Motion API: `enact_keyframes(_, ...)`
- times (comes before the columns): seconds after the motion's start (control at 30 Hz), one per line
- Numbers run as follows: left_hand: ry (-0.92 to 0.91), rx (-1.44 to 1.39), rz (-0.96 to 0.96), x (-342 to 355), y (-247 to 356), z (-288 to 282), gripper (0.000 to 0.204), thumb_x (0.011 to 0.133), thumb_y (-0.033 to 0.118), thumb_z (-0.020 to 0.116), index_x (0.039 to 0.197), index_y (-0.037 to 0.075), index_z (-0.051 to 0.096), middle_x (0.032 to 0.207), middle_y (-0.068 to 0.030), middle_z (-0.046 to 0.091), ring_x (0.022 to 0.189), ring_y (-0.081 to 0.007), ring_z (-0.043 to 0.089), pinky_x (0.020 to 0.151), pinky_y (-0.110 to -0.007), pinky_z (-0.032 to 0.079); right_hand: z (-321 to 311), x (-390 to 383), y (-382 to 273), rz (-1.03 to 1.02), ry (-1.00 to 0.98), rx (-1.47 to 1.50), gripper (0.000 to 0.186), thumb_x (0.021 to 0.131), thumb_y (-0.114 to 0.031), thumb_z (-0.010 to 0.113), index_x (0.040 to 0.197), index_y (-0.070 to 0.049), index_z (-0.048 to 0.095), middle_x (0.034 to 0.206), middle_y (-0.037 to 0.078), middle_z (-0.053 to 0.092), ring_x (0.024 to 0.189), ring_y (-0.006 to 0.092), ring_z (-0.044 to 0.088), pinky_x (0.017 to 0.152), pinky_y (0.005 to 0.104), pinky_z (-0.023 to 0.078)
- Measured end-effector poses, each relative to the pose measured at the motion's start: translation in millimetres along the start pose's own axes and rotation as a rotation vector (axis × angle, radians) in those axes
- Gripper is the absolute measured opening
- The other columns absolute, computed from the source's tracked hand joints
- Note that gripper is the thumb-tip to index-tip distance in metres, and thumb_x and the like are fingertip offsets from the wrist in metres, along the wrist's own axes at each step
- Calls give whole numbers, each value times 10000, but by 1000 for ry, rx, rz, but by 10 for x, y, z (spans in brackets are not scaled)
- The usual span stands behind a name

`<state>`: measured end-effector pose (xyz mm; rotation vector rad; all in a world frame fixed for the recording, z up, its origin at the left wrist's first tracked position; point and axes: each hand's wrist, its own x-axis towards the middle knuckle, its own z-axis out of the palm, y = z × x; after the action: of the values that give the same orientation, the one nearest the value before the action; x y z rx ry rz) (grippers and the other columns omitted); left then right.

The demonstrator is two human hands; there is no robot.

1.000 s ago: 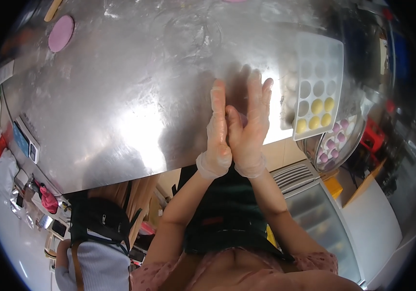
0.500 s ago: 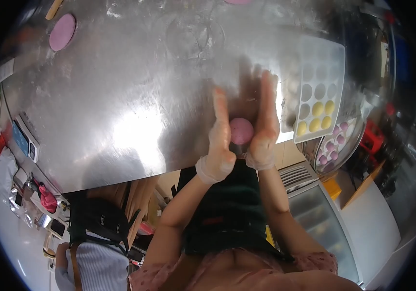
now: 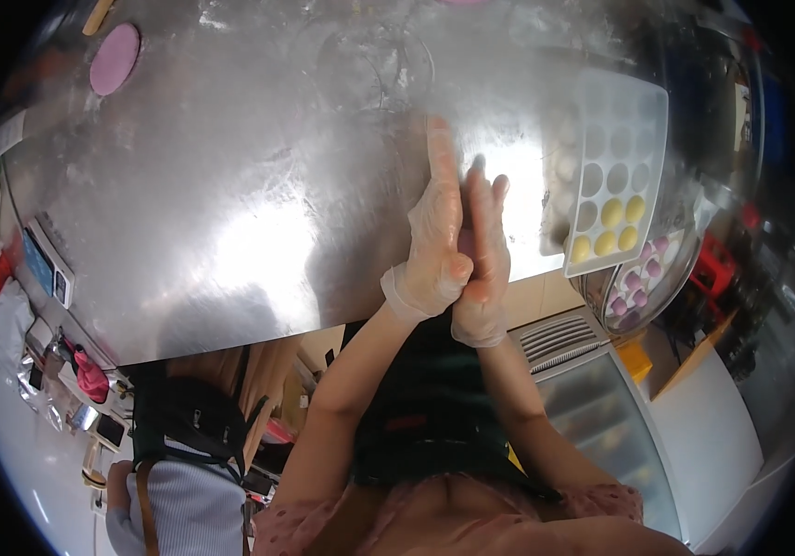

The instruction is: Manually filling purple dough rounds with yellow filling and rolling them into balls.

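Observation:
Both my hands wear thin clear gloves and meet palm to palm over the table's near edge. Between my left hand (image 3: 436,218) and my right hand (image 3: 487,246), a pink dough ball (image 3: 467,243) is held, mostly hidden by the palms. The fingers of each hand are straight and point away from me. To the right lies a translucent tray (image 3: 623,85) of round hollows, with several yellow balls (image 3: 611,212) in its near part.
The steel table (image 3: 175,213) carries a flat pink disc (image 3: 114,59) and a wooden stick (image 3: 97,17) at far left, and a scale (image 3: 48,262) near the left edge. Pink pieces (image 3: 639,298) sit in a round container beyond the tray. Another person's striped sleeve (image 3: 193,510) shows lower left.
My hands were apart with the pink ball visible between them. They have closed together on it, the left hand shifted ahead and the right hand drawn back toward me.

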<state>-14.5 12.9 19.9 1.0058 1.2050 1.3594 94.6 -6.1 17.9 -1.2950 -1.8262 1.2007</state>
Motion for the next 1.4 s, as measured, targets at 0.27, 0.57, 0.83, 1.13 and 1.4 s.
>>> enact_keyframes(0.27, 82, -72, 10, -121, 217, -7, 1298, 809, 894, 266, 1486, -155, -88, 1558, -335, 163, 1433, -374, 285, 1168, -404, 244, -103, -52, 105, 15, -83, 34, 1153, 852, -855, 199, 1515, 89, 220, 1593, 253, 223, 1496, 449, 59, 1204, 487, 97)
enact_keyframes(0.57, -5, -131, -177, -412, 101, 67, 1243, 829, 870, 268, 1505, -104, -101, 1564, -308, 63, 1449, -388, 130, 1160, -441, 168, -224, 68, -63, 54, 22, 50, 1181, 828, -875, 202, 1517, 83, 216, 1596, 251, 217, 1493, 455, 69, 1203, 490, 107)
enact_keyframes(0.83, -10, 62, 49, -544, -137, 52, 1308, 782, 916, 253, 1505, -136, -35, 1544, -379, 150, 1412, -429, 309, 1134, -424, 296, -232, 363, -161, -48, 32, 144, 1170, 847, -858, 166, 1503, 109, 223, 1586, 268, 227, 1493, 454, 65, 1203, 495, 107)
enact_keyframes(1.13, -53, 78, 122, -240, 4, 19, 1366, 742, 950, 266, 1500, -128, -94, 1571, -325, 159, 1455, -379, 249, 1176, -402, 216, -63, 52, -111, 35, 93, 170, 1138, 862, -842, 185, 1517, 89, 209, 1597, 244, 215, 1507, 398, 54, 1214, 471, 72)
enact_keyframes(1.4, -146, -160, -46, -327, 72, -41, 1401, 707, 970, 261, 1496, -130, -99, 1598, -321, 28, 1496, -383, 99, 1198, -428, 132, -197, 149, -238, 115, 141, 101, 737, 1033, -492, 338, 1498, 78, 288, 1578, 227, 286, 1509, 377, 106, 1217, 462, 132)
